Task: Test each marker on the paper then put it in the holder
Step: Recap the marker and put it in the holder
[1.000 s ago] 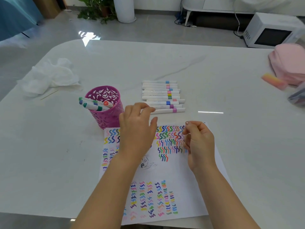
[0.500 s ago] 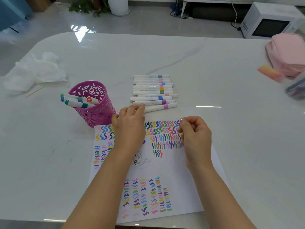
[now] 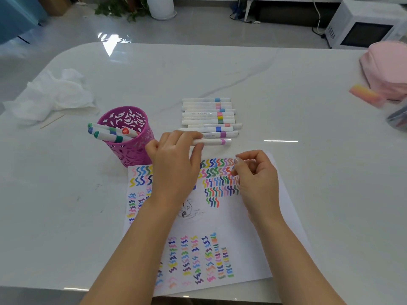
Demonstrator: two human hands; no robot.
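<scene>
Your left grip (image 3: pixel 176 164) has moved off the paper (image 3: pixel 231 221) and now pinches the nearest pink-banded marker (image 3: pixel 213 142), which lies on the counter (image 3: pixel 286 84) right of the holder (image 3: pixel 132 155). Your right grip (image 3: pixel 255 172) stays curled, contents unclear. Testing comes next.

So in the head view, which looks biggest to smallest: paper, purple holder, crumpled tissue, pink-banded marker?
1. paper, clearly largest.
2. crumpled tissue and purple holder: about alike, and the tissue lies farther off, so unranked.
3. pink-banded marker, smallest, partly under the left hand.
</scene>
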